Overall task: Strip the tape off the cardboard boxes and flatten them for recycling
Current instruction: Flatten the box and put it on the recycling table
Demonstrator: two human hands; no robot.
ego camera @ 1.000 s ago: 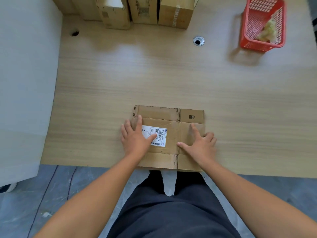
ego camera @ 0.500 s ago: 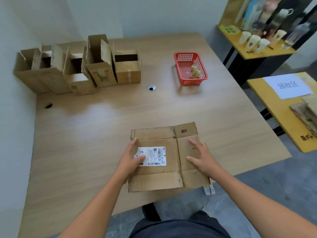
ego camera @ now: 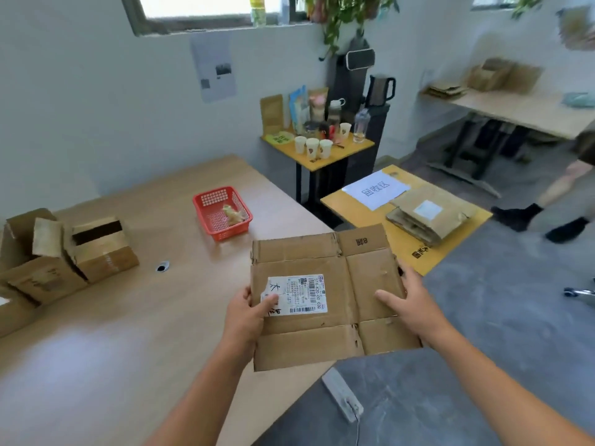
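Observation:
A flattened brown cardboard box (ego camera: 325,268) with a white shipping label is held up over the near right corner of the wooden table (ego camera: 128,333). My left hand (ego camera: 246,313) grips its left edge, thumb on the label. My right hand (ego camera: 409,304) grips its right edge, thumb on top and fingers behind. Several open, unflattened boxes (ego camera: 64,252) stand at the table's left. A stack of flattened boxes (ego camera: 431,214) lies on a yellow side table (ego camera: 363,217) beside a white paper sign.
A red plastic basket (ego camera: 222,212) with crumpled tape stands mid-table. A second yellow table (ego camera: 318,152) holds paper cups and bottles. A white power strip (ego camera: 343,394) lies on the grey floor. Another person's legs (ego camera: 547,204) show at far right.
The flattened box, pressed flat on the table a second ago, is now lifted and carried rightward in both hands. The view has swung up and right, toward the yellow side table.

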